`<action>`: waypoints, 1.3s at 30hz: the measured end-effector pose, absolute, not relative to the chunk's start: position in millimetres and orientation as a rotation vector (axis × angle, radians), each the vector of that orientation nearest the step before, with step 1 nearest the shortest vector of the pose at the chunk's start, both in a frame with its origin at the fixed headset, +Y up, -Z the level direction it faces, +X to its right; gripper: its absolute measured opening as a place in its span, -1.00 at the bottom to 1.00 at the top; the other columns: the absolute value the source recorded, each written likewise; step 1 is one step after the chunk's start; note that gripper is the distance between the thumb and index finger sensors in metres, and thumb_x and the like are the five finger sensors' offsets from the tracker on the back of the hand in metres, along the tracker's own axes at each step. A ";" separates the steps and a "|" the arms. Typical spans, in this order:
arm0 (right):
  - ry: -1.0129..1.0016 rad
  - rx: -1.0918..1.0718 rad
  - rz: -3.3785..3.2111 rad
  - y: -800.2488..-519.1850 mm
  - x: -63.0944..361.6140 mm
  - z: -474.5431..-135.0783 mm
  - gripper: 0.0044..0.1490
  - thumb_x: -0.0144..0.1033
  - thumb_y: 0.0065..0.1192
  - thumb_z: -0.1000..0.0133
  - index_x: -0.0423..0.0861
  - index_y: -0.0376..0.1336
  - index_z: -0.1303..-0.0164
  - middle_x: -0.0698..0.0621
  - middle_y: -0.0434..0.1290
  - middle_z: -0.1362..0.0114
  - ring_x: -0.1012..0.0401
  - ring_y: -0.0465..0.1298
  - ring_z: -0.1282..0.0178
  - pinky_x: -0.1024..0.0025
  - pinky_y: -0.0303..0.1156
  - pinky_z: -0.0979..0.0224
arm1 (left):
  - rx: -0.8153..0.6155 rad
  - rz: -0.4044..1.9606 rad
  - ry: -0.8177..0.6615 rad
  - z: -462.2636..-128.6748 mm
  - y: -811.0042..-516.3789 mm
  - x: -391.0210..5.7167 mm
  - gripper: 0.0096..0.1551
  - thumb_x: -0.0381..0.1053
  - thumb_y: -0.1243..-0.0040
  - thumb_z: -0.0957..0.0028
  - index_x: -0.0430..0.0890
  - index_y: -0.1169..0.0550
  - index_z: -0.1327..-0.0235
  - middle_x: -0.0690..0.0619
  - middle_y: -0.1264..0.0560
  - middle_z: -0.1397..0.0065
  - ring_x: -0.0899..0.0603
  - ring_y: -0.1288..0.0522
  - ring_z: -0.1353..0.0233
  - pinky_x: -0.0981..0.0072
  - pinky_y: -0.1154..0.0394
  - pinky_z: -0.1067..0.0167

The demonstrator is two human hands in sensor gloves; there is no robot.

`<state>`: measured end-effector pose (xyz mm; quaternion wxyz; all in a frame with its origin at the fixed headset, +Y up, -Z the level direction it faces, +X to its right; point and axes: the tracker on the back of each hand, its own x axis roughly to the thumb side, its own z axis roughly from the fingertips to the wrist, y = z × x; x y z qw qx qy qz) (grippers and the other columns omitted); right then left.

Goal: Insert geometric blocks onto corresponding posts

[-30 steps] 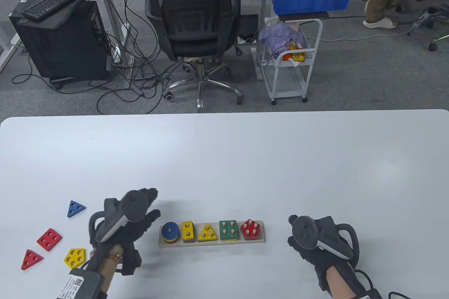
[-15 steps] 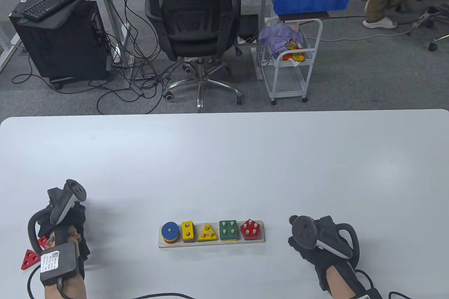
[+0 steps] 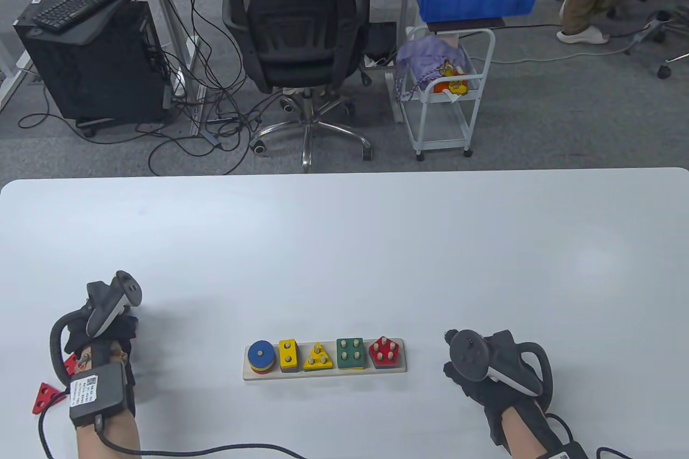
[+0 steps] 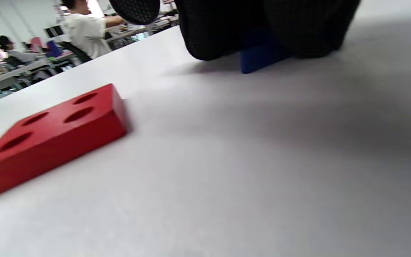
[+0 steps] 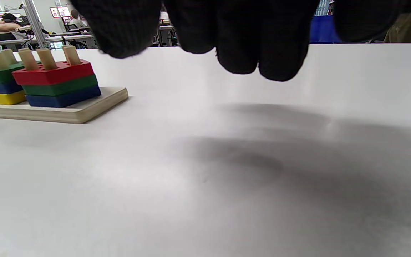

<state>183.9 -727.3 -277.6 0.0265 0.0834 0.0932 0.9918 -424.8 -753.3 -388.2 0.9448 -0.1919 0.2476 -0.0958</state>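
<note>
While the table (image 3: pixel 344 244) lies bare from its far edge down to the board (image 3: pixel 324 371), loose pieces crowd only the near-left corner. One board carries five stacks at 6 o'clock; the right hand (image 3: pixel 487 373) rests well apart at its 3 o'clock, fingers (image 5: pixel 259 43) hanging loosely curled over bare tabletop, holding nothing. Three loose pieces show: a red square (image 4: pixel 52 134), a red triangle (image 3: pixel 47 396) and a blue block (image 4: pixel 260 57). Since half a second ago the left hand (image 3: pixel 99 340) has edged right; its fingers (image 4: pixel 209 32) touch the blue block at 9 o'clock, whether gripping I cannot tell.
</note>
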 end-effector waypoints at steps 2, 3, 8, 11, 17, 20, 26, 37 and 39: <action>0.287 0.259 3.066 -727.0 183.6 -277.3 -0.21 0.02 0.19 -0.08 -0.07 0.19 -0.49 -0.21 0.38 -0.51 -0.18 0.46 -0.41 -0.40 0.29 -0.36 | -0.388 -0.229 0.480 -388.1 -753.0 -419.8 -0.29 0.09 -0.32 0.03 0.20 -0.35 -0.45 0.19 -0.35 -0.64 0.10 -0.46 -0.58 -0.13 -0.22 -0.62; 0.287 0.260 3.064 -726.8 183.6 -277.2 -0.21 0.02 0.19 -0.07 -0.07 0.19 -0.49 -0.21 0.38 -0.51 -0.19 0.46 -0.42 -0.40 0.29 -0.36 | -0.386 -0.232 0.472 -387.8 -752.3 -417.7 -0.28 0.10 -0.32 0.03 0.20 -0.35 -0.45 0.19 -0.35 -0.64 0.10 -0.45 -0.58 -0.14 -0.21 -0.62; 0.263 0.263 3.059 -724.4 183.9 -276.8 -0.21 0.02 0.19 -0.08 -0.07 0.19 -0.49 -0.21 0.38 -0.51 -0.19 0.46 -0.41 -0.40 0.29 -0.36 | -0.306 -0.153 0.400 -384.4 -734.7 -397.2 -0.28 0.13 -0.27 0.00 0.20 -0.32 -0.48 0.15 -0.31 -0.66 0.02 -0.41 -0.60 -0.16 -0.21 -0.61; 0.254 0.269 3.057 -724.1 183.9 -276.8 -0.21 0.02 0.19 -0.08 -0.07 0.19 -0.49 -0.21 0.38 -0.51 -0.18 0.46 -0.41 -0.40 0.29 -0.36 | -0.258 -0.142 0.296 -377.4 -725.1 -374.2 -0.27 0.14 -0.25 -0.01 0.20 -0.30 -0.49 0.15 -0.28 -0.68 0.00 -0.37 -0.62 -0.17 -0.20 -0.61; 0.254 0.285 3.062 -725.3 181.8 -276.5 -0.21 0.02 0.19 -0.08 -0.07 0.19 -0.49 -0.21 0.38 -0.51 -0.18 0.46 -0.41 -0.39 0.29 -0.36 | -0.168 -0.101 0.027 -348.9 -695.3 -300.3 -0.27 0.15 -0.25 -0.02 0.19 -0.31 -0.50 0.13 -0.29 -0.68 -0.03 -0.37 -0.63 -0.17 -0.21 -0.60; 0.250 0.294 3.063 -724.6 180.4 -275.7 -0.21 0.02 0.19 -0.08 -0.07 0.19 -0.49 -0.20 0.38 -0.51 -0.18 0.46 -0.42 -0.40 0.29 -0.36 | -0.119 -0.076 -0.104 -330.1 -681.2 -261.4 -0.27 0.16 -0.26 -0.02 0.19 -0.32 -0.50 0.12 -0.31 -0.67 -0.11 -0.37 -0.64 -0.18 -0.21 -0.59; 0.232 0.302 3.066 -723.9 179.2 -274.9 -0.21 0.02 0.19 -0.08 -0.07 0.19 -0.49 -0.20 0.38 -0.51 -0.18 0.46 -0.41 -0.40 0.29 -0.36 | -0.101 -0.053 -0.355 -295.3 -676.3 -185.3 -0.26 0.17 -0.26 -0.01 0.18 -0.32 -0.51 0.12 -0.32 -0.66 -0.11 -0.37 -0.64 -0.18 -0.22 -0.59; 0.246 0.332 3.065 -723.1 177.0 -273.9 -0.21 0.03 0.19 -0.08 -0.07 0.19 -0.49 -0.20 0.38 -0.52 -0.18 0.46 -0.42 -0.40 0.29 -0.37 | -0.154 -0.092 -0.446 -294.2 -709.8 -132.7 -0.24 0.19 -0.27 0.00 0.22 -0.30 -0.51 0.16 -0.32 -0.66 -0.08 -0.36 -0.65 -0.19 -0.21 -0.60; 0.248 0.336 3.060 -723.1 176.7 -273.8 -0.21 0.03 0.19 -0.08 -0.07 0.19 -0.49 -0.21 0.38 -0.52 -0.18 0.46 -0.42 -0.40 0.29 -0.36 | -0.174 -0.079 -0.438 -297.4 -712.8 -131.4 -0.24 0.19 -0.28 0.00 0.22 -0.30 -0.51 0.16 -0.32 -0.66 -0.08 -0.36 -0.65 -0.18 -0.21 -0.60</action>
